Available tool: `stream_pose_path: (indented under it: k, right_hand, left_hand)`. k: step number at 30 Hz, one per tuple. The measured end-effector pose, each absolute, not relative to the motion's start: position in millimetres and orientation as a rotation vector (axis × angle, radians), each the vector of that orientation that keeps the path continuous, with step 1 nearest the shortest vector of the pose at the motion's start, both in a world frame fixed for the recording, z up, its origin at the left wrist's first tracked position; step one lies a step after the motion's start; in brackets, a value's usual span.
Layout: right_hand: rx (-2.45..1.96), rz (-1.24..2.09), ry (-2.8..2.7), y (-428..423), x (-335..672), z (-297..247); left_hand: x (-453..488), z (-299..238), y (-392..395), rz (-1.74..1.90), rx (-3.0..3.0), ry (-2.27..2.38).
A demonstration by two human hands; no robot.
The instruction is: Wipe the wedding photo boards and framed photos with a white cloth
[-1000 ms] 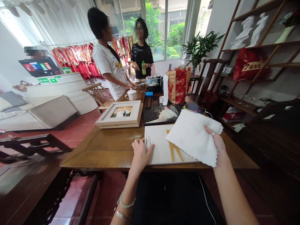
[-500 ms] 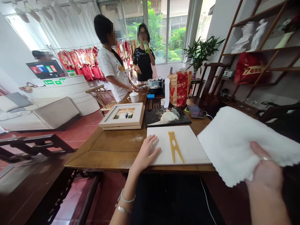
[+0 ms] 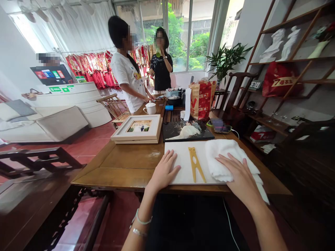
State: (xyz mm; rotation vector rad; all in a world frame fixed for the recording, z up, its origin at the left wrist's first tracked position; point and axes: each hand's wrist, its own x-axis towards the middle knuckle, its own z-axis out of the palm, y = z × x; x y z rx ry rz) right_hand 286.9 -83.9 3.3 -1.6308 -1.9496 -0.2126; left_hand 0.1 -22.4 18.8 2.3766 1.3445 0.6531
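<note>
My left hand lies flat, fingers spread, on the left edge of a white board. On the board rests a flat yellow piece with a cat's head, an oval hole and two long legs; neither hand touches it. To its right a folded white towel covers the board's right part and hangs over the table's front edge. My right hand is laid on the towel with its fingers stretched out.
The wooden table carries a framed photo, a dark photo panel, a lidded white cup, a paper bag and a phone. Two people stand at the far end. A wooden bench is at the left.
My right hand has brought the white towel down from the air at the right onto the board, and its grip has loosened to a flat hand. The left hand has stayed put.
</note>
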Motion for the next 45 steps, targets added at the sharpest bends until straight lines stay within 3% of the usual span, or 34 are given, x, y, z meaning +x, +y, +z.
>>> stream_pose_path:
  k: [6, 10, 24, 37, 45]
  right_hand:
    - [-1.578, -0.185, -1.813, -33, 281, 22]
    - [-1.618, -0.133, -1.998, -16, 267, 27]
    - [-1.479, 0.079, -2.093, -130, 280, 10]
    - [-1.791, -0.087, -1.93, -12, 265, 23]
    - [-1.579, -0.036, -2.135, -63, 254, 23]
  left_hand:
    - [1, 23, -25, 0.629, 2.362, 1.374]
    - [1, 22, -26, 0.673, 2.348, 1.375]
    - [2, 19, -26, 0.71, 2.319, 1.388]
    - [1, 21, -26, 0.661, 2.334, 1.375]
    - [0, 20, -26, 0.69, 2.328, 1.368]
